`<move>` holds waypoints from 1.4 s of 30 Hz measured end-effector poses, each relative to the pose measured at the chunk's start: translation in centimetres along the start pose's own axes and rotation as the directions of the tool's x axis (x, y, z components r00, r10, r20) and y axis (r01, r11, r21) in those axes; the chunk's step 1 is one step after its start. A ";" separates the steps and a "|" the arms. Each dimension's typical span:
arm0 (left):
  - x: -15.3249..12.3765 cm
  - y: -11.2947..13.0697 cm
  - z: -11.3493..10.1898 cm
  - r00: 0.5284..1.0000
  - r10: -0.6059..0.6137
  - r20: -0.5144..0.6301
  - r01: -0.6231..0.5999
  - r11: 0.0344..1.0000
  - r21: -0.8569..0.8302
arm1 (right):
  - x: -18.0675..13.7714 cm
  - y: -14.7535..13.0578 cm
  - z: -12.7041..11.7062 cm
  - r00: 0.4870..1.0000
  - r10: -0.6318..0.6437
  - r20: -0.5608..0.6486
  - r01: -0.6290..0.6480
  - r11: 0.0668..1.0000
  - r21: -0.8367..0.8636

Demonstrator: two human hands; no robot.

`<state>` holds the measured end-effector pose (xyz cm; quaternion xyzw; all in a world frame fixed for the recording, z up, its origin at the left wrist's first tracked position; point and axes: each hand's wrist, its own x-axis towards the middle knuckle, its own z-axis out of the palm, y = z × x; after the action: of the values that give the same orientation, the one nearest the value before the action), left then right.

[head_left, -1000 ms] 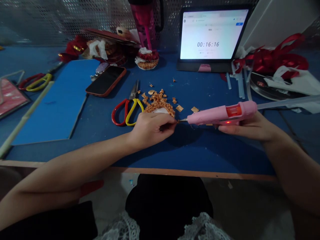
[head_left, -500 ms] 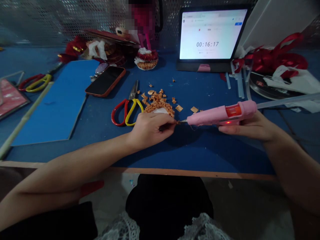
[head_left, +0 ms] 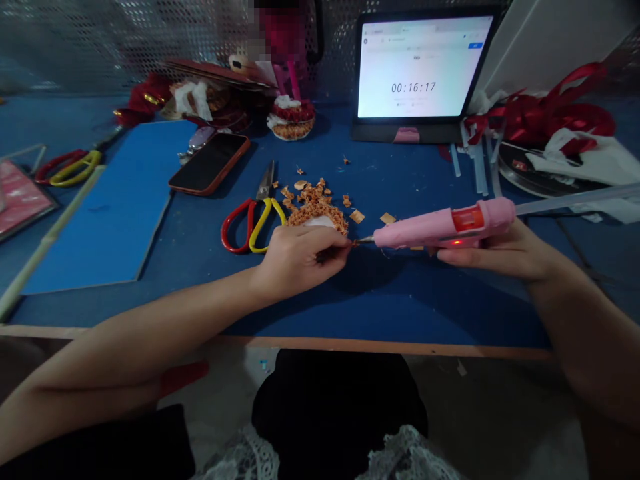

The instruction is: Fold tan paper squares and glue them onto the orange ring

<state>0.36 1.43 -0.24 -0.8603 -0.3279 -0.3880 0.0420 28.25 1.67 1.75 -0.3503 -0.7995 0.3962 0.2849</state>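
Observation:
My right hand (head_left: 500,253) is wrapped round a pink glue gun (head_left: 440,228), held level with its metal tip pointing left. The tip meets the fingertips of my left hand (head_left: 295,257), which are pinched on a tiny piece too small to name. Just behind my left hand lies a white round form covered with small orange-brown flakes (head_left: 317,215). Loose flakes (head_left: 358,216) are scattered on the blue table (head_left: 380,300) around it.
Red-and-yellow scissors (head_left: 253,217) lie left of the flakes, a phone (head_left: 210,163) behind them. A tablet (head_left: 420,70) showing a timer stands at the back. Red ribbon (head_left: 550,113), glue sticks (head_left: 477,167), a blue board (head_left: 117,207) and a second pair of scissors (head_left: 70,167) lie around.
Both hands and the glue gun have stayed almost still. The tablet timer has gone from 00:16:16 to 00:16:17.

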 end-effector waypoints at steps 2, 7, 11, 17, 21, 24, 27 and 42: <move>0.0 0.0 0.0 1.000 -0.006 0.002 0.006 1.000 0.000 | 0.0 -0.1 0.0 1.000 -0.012 -0.002 0.012 1.000 -0.011; 0.0 0.0 0.0 1.000 -0.005 0.004 0.005 1.000 0.004 | 0.1 -0.4 0.0 1.000 -0.016 0.023 0.016 1.000 0.003; 0.1 0.0 0.0 1.000 0.002 0.007 -0.002 1.000 -0.006 | 0.2 -0.5 0.1 0.999 -0.003 0.044 0.002 1.000 0.007; 0.1 0.0 -0.1 1.000 0.009 -0.008 -0.009 1.000 -0.005 | 0.3 -0.6 0.0 0.999 -0.037 0.031 0.037 0.999 0.004; 0.0 0.0 -0.1 1.000 0.002 -0.004 -0.002 1.000 0.007 | 0.1 -0.5 -0.2 1.000 -0.023 0.011 0.023 1.000 -0.001; 0.0 0.0 -0.1 1.000 0.014 0.000 -0.014 1.000 0.009 | 0.0 -0.4 -0.2 1.000 -0.029 -0.005 0.029 1.000 0.007; -0.1 0.0 -0.1 1.000 0.011 -0.006 -0.011 1.000 0.004 | -0.1 -0.5 -0.2 1.000 -0.030 0.006 0.030 0.999 0.036; -0.2 -0.2 -0.1 0.982 0.171 0.077 -0.177 0.981 0.082 | -0.3 -0.2 -0.2 0.999 0.018 0.049 -0.014 0.996 -0.093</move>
<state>0.09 1.48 -0.31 -0.8959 -0.2696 -0.3378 0.1025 28.53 1.40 1.96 -0.3596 -0.8210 0.3693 0.2453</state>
